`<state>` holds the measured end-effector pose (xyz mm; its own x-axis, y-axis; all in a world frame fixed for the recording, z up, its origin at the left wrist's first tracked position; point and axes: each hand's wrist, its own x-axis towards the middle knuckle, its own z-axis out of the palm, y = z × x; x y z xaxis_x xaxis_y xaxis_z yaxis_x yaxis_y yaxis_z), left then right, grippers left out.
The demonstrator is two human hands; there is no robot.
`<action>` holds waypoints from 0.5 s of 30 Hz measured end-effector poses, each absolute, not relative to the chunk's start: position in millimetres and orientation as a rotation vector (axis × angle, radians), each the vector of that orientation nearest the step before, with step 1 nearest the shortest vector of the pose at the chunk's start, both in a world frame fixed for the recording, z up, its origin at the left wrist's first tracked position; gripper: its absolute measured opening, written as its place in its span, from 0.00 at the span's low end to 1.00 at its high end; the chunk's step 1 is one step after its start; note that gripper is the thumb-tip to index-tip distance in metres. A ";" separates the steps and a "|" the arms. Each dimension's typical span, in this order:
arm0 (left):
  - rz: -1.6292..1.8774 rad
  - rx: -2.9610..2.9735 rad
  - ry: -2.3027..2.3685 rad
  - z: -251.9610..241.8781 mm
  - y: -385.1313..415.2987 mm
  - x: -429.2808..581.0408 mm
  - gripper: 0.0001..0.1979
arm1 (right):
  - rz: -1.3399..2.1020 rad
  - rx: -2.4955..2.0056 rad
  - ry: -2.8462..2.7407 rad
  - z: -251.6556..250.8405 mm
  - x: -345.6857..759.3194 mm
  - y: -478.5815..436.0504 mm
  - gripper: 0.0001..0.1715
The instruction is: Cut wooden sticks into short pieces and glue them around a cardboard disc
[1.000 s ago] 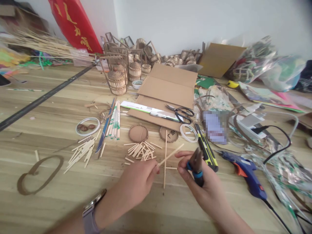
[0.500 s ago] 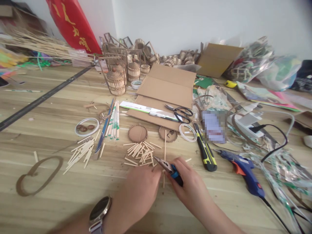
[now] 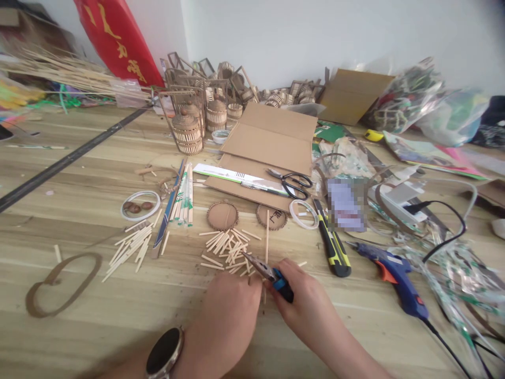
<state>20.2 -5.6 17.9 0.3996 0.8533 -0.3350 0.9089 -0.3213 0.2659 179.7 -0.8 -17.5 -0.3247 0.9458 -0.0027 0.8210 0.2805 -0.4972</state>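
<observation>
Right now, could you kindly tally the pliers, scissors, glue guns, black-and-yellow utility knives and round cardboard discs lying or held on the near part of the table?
Pliers: 1
Scissors: 1
Glue gun: 1
Utility knife: 1
Cardboard discs: 2
Total: 6

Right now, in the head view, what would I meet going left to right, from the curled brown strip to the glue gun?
Curled brown strip, left pile of cut sticks, smartwatch, left hand, needle-nose pliers, right hand, utility knife, glue gun.

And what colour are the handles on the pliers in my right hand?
The pliers' handles are black and blue, partly hidden; the head view shows them best.
</observation>
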 end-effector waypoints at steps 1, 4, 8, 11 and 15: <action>-0.197 2.250 1.517 19.6 -5.8 21.2 0.18 | 0.598 -1.626 -2.268 -17.2 179.2 -1.1 0.05; -0.251 2.233 1.533 22.8 -6.5 24.3 0.19 | 0.565 -1.651 -2.292 -17.0 177.2 -2.0 0.05; -0.228 2.237 1.530 15.8 -5.6 22.0 0.18 | 0.580 -1.633 -2.292 -16.5 177.0 0.0 0.07; 0.102 2.265 1.386 5.6 -0.9 11.8 0.15 | 0.704 -1.539 -2.233 -11.7 181.8 6.4 0.06; 0.303 2.148 1.152 1.5 7.9 -4.2 0.12 | 0.977 -1.355 -2.167 0.2 189.9 13.3 0.08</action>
